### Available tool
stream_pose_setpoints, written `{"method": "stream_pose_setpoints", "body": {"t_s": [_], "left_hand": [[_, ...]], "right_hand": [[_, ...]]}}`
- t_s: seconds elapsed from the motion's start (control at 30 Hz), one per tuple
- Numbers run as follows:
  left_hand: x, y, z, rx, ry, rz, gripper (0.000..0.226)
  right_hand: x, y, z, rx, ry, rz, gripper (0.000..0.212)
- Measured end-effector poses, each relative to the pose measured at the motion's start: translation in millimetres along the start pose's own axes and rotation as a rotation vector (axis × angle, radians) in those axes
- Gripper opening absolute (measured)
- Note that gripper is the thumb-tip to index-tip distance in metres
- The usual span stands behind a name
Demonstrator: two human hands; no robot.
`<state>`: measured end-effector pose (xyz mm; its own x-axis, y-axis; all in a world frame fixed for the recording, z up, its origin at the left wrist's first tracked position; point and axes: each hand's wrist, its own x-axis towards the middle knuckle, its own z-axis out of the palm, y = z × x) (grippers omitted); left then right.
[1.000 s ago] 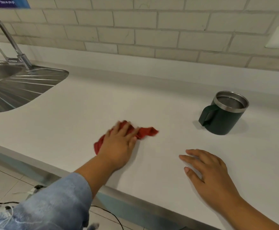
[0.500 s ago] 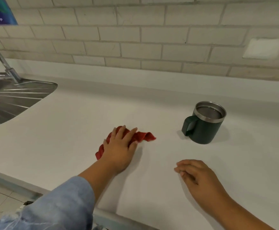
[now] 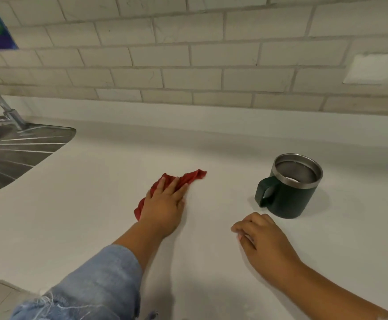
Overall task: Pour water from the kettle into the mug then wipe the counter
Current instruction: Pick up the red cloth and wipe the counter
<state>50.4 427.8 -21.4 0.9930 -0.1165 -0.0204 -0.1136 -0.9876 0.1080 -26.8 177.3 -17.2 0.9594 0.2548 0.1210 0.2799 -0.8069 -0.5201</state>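
Left hand (image 3: 165,205) presses flat on red cloth (image 3: 189,177), fingers spread; curled right hand (image 3: 263,242) empty near mug (image 3: 288,192)

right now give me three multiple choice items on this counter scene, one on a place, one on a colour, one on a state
1. Where is the mug relative to the cloth?
A. to its right
B. to its left
C. on top of it

2. What colour is the cloth?
A. blue
B. red
C. white

3. What is the left hand doing?
A. gripping the mug handle
B. pressing flat on the cloth
C. turning the tap

Answers:
1 A, the mug stands on the counter to the right, apart from the cloth.
2 B, red fabric shows around the fingers.
3 B, the palm lies spread over the cloth; the right hand rests on the counter, fingers curled.
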Motion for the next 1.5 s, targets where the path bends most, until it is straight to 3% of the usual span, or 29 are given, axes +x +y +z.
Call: {"method": "stream_pose_setpoints", "body": {"t_s": [0.2,0.27,0.43,0.6,0.67,0.77,0.93,0.97,1.07,1.13,1.3,1.37,1.43,1.5], "left_hand": [[30,54,16,-0.072,-0.047,0.511,0.053],[54,48,13,-0.057,-0.033,0.535,0.051],[108,6,1,-0.004,-0.05,0.347,0.05],[107,28,10,-0.05,-0.064,0.756,0.048],[116,34,10,-0.057,-0.063,0.817,0.048],[141,22,6,-0.038,-0.047,0.737,0.048],[170,-32,-4,0.0,-0.034,0.332,0.052],[167,-34,-5,0.01,-0.038,0.327,0.053],[157,-33,-2,-0.011,-0.048,0.609,0.052],[166,-46,-6,-0.02,-0.065,0.684,0.05],[181,-115,-13,0.005,-0.001,0.213,0.053],[169,-126,-16,0.008,0.002,0.114,0.054],[152,-123,-15,0.035,0.001,0.16,0.055],[129,-114,-10,0.041,0.016,0.351,0.055]], "right_hand": [[36,-33,25,-0.013,0.057,0.055,0.026],[42,-36,31,0.0,0.11,0.135,0.028],[35,-34,40,-0.072,0.138,0.165,0.033],[36,-37,42,-0.169,0.158,0.244,0.042],[37,-36,42,-0.2,0.15,0.258,0.045],[36,-34,43,-0.231,0.116,0.255,0.046],[36,-36,42,-0.247,0.113,0.253,0.046],[36,-37,42,-0.26,0.111,0.252,0.046],[37,-39,41,-0.263,0.114,0.25,0.045],[38,-40,40,-0.254,0.129,0.256,0.044],[38,-41,39,-0.211,0.149,0.268,0.041],[44,-41,40,-0.208,0.184,0.298,0.037],[59,-45,42,-0.226,0.223,0.32,0.029],[82,-56,47,-0.226,0.201,0.285,0.027]]}}
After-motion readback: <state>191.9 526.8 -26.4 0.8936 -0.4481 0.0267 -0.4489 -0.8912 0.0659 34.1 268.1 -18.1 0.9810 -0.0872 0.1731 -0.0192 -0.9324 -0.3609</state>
